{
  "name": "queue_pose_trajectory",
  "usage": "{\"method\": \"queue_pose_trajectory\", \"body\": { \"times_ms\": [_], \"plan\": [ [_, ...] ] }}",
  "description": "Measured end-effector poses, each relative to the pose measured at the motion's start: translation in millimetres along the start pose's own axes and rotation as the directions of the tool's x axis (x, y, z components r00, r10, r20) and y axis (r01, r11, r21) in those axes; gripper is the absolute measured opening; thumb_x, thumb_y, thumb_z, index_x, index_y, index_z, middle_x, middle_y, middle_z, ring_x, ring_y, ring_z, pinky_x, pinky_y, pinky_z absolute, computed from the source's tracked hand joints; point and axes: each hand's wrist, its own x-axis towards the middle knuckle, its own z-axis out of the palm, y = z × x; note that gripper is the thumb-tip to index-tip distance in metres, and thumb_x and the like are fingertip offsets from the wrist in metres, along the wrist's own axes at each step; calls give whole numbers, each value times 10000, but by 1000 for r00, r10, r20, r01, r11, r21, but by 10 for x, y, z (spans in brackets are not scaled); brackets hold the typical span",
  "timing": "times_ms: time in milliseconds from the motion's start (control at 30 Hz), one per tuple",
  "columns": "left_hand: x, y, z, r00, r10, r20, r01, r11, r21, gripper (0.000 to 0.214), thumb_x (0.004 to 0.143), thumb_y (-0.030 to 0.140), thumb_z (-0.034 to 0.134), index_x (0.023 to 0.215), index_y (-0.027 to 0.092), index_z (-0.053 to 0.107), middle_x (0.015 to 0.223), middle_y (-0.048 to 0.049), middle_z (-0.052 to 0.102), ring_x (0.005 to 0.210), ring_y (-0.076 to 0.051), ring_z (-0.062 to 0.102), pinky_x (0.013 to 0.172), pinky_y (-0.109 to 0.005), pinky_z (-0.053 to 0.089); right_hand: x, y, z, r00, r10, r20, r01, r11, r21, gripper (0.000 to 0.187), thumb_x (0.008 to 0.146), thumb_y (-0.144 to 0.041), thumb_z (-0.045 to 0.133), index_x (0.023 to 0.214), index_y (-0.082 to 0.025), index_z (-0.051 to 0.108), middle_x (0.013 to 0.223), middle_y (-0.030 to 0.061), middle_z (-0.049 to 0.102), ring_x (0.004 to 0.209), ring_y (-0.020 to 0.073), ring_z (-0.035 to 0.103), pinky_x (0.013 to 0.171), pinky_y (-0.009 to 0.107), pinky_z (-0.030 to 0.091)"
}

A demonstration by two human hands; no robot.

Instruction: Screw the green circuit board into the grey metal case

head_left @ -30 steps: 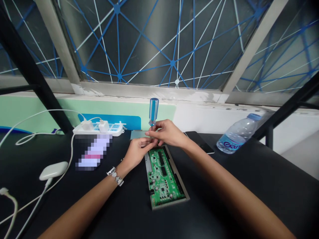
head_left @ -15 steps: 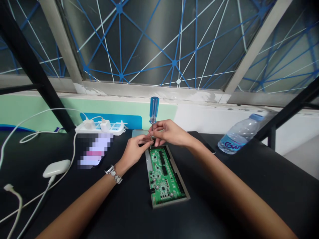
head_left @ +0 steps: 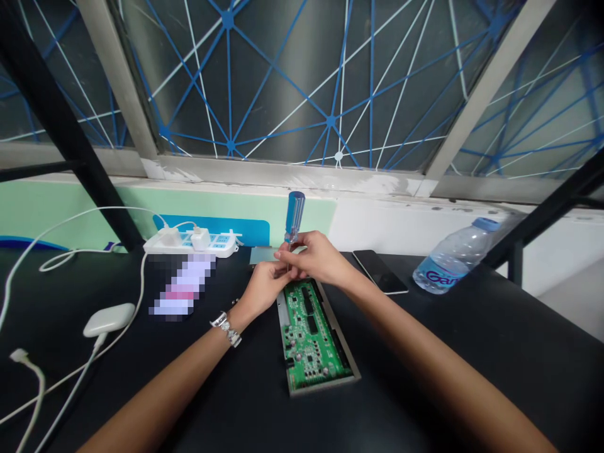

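Observation:
A screwdriver [head_left: 295,212] with a clear blue handle stands nearly upright, leaning a little to the right at the top. My right hand [head_left: 317,258] is closed round its shaft just below the handle. Lower down, my left hand [head_left: 268,283] pinches at the shaft, its fingers meeting those of the right hand. The tip and whatever lies under it are hidden by my fingers. Beneath both hands is the far end of a green circuit board [head_left: 314,333], set in a grey metal frame [head_left: 325,385] on the black table.
To the left lie a white power strip [head_left: 226,244], a blurred-out phone [head_left: 184,286], a white charger [head_left: 109,319] and loose white cables. On the right are a dark phone [head_left: 381,272] and a tilted water bottle [head_left: 453,258]. A window wall rises behind.
The screwdriver has dropped slightly, and its handle now leans to the right. My right hand has moved a little left and down, and my left hand has shifted right, closer in.

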Motion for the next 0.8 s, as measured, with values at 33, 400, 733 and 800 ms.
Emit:
{"method": "queue_pose_trajectory", "body": {
  "times_ms": [33,400,733,800],
  "plan": [
    [-8,13,1,1000,-11,8,12,1000,-25,258,861,359,655,843,117,742,944,-95,773,921,-235,713,878,-321,532,4,16,-26,1000,-7,-15,7,1000,-13,249,791,-396,693,762,-162,614,598,25,645,515,163,647,445,262,508],
    [-137,83,-200,990,-39,-137,59,988,144,212,819,323,700,906,135,748,934,-88,777,874,-235,730,825,-327,569,-37,-79,-171,997,5,82,-3,1000,-16,158,802,-248,614,915,-146,658,820,70,700,653,165,687,480,240,522],
    [-181,161,-201,985,36,-170,19,949,314,146,851,299,659,877,169,722,875,-46,761,821,-202,719,772,-290,554,-34,11,-65,987,-160,2,153,939,-307,154,869,-284,565,783,-168,620,678,52,680,634,186,690,583,286,527],
    [-199,207,-219,985,62,-160,1,931,366,144,871,292,634,891,178,720,895,-41,760,829,-195,715,781,-292,549,-62,-12,-51,979,-203,-24,184,926,-330,131,882,-261,541,808,-172,601,712,53,682,643,185,693,599,290,525]
  ]
}}
